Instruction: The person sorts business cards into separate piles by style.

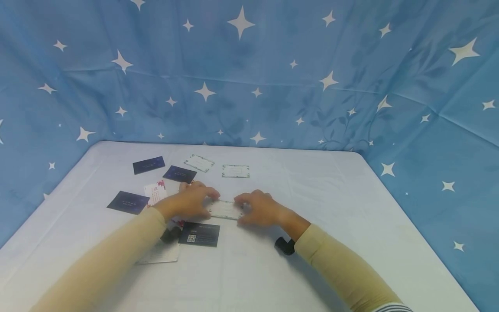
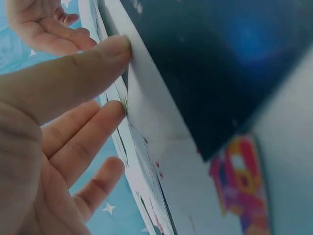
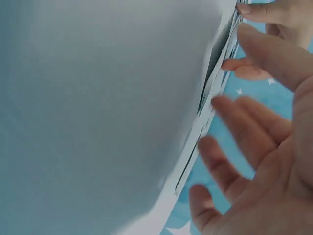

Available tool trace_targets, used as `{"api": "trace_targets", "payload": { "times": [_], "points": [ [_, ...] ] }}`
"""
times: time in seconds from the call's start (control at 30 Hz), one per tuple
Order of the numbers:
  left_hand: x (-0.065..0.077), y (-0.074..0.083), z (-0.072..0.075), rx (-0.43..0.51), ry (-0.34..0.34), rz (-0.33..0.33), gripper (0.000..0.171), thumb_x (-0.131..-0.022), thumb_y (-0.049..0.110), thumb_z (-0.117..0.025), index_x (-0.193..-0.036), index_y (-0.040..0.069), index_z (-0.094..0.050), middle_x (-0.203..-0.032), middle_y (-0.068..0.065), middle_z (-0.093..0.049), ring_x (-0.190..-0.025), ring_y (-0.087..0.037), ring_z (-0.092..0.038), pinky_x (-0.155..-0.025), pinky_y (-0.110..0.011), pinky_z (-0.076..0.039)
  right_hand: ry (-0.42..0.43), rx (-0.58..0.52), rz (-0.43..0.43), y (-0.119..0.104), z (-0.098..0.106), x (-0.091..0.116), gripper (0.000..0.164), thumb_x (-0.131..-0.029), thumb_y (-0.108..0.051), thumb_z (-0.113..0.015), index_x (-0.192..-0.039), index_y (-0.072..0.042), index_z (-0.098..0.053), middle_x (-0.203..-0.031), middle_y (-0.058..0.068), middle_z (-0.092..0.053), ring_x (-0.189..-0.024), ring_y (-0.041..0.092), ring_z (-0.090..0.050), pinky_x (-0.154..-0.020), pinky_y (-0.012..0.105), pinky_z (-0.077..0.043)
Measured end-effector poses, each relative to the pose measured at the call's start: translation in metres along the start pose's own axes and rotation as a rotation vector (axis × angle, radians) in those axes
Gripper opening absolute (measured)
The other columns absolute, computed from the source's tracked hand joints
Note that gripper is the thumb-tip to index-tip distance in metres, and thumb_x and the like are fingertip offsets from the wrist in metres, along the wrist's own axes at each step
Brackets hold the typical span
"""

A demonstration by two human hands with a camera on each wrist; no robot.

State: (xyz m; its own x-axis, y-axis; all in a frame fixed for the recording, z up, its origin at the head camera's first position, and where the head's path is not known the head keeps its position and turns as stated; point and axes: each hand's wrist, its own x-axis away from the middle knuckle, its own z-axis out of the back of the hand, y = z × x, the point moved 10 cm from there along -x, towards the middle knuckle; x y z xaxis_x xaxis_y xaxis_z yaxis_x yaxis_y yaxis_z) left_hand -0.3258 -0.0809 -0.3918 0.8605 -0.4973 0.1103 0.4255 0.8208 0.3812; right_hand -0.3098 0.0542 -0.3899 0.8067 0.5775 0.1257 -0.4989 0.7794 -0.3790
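Note:
At the middle of the table lies a white card with a leafy border [image 1: 225,209]. It looks slightly thick, and I cannot tell if it is one card or a small stack. My left hand [image 1: 191,200] holds its left end, thumb on the near edge and fingers on the far edge. My right hand [image 1: 263,209] spans the right end the same way, its fingers slightly blurred in the right wrist view. Just nearer than the left hand is a dark blue card with a QR code [image 1: 204,234]. White cards with red print [image 1: 155,192] lie partly under the left hand and forearm.
Two leafy-bordered white cards [image 1: 235,171] [image 1: 199,163] lie farther back. Dark blue cards [image 1: 149,165] [image 1: 179,174] [image 1: 128,202] are spread at left. Another white card [image 1: 160,255] sits beneath the left forearm. A starry blue curtain [image 1: 241,65] backs the white-covered table [image 1: 331,186].

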Motion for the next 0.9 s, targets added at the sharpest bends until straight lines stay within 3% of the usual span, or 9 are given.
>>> {"api": "trace_targets", "payload": {
  "times": [0.23, 0.63, 0.9],
  "points": [
    [0.000, 0.002, 0.001, 0.057, 0.024, -0.014, 0.056, -0.066, 0.030, -0.076, -0.118, 0.027, -0.056, -0.114, 0.008, -0.053, -0.108, -0.017, -0.040, -0.089, -0.046, -0.018, 0.078, 0.114, -0.019, 0.000, 0.003, 0.001, 0.061, -0.070, -0.042, -0.072, -0.124, -0.018, -0.053, -0.110, -0.006, -0.057, -0.096, 0.016, -0.044, -0.084, 0.038, -0.032],
    [0.000, -0.001, 0.001, 0.049, 0.039, 0.023, 0.062, -0.066, 0.035, -0.075, -0.123, 0.027, -0.052, -0.117, 0.004, -0.051, -0.106, -0.018, -0.039, -0.087, -0.047, -0.019, 0.067, -0.068, -0.120, 0.011, 0.000, -0.001, 0.062, -0.072, -0.031, -0.072, -0.127, -0.016, -0.049, -0.116, -0.005, -0.053, -0.106, 0.018, -0.042, -0.093, 0.041, -0.030],
    [-0.001, 0.000, 0.001, 0.023, 0.060, 0.031, 0.057, -0.068, 0.031, -0.074, -0.121, 0.025, -0.054, -0.113, 0.004, -0.053, -0.105, -0.019, -0.040, -0.086, -0.046, -0.019, 0.111, 0.083, -0.099, 0.010, 0.006, -0.001, 0.056, -0.074, -0.039, -0.069, -0.123, -0.019, -0.053, -0.111, -0.007, -0.056, -0.098, 0.015, -0.043, -0.087, 0.039, -0.029]
  ]
}}
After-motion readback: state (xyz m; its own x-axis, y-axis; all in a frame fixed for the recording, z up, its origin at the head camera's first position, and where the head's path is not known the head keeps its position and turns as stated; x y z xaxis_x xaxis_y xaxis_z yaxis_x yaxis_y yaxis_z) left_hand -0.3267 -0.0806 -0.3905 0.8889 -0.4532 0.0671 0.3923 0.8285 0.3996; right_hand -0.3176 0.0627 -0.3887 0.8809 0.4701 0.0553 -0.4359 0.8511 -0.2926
